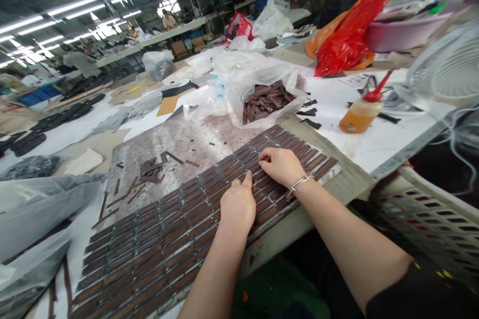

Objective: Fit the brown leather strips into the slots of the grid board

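Note:
Rows of narrow brown strips (149, 254) lie side by side across a board along the table's near edge. My left hand (238, 207) rests on these rows, its index finger stretched out against the strips; its other fingers are partly hidden. Just to the right, my right hand (282, 165), with a bracelet at the wrist, hovers low over or touches the rows. Its thumb and index finger are pinched together, and whatever is between them is too small to make out. Past the hands, a clear plastic bag (234, 107) holds a heap of loose brown pieces (267, 99).
Scraps (151, 169) and thin offcuts litter the board's far part. At the right stand a glue bottle (361, 114) with a red nozzle, a red plastic bag (340, 42), a white fan (449, 65) and a pink basin (406, 32). A plastic basket (430, 204) sits below the table edge.

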`<move>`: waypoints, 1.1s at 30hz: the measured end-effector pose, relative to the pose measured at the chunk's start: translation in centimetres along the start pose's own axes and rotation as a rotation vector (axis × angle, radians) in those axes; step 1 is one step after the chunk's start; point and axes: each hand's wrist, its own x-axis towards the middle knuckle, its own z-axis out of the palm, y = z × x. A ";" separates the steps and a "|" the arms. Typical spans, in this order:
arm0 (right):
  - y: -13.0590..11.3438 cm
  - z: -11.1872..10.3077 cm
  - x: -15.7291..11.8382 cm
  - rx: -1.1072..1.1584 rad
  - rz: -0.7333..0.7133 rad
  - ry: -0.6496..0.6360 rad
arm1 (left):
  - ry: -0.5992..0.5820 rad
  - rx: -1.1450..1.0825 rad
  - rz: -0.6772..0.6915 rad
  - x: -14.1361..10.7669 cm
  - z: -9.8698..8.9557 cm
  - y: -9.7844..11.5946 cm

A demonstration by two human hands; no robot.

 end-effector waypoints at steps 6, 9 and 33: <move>0.0 0.0 0.0 -0.014 -0.009 0.001 | -0.019 0.010 -0.012 0.0 -0.1 0.1; 0.0 0.0 0.0 -0.022 -0.008 0.002 | -0.024 0.027 -0.017 0.0 -0.2 0.1; 1.5 -1.7 -0.1 -0.063 -0.164 0.176 | 0.017 -0.026 -0.021 0.0 0.2 0.1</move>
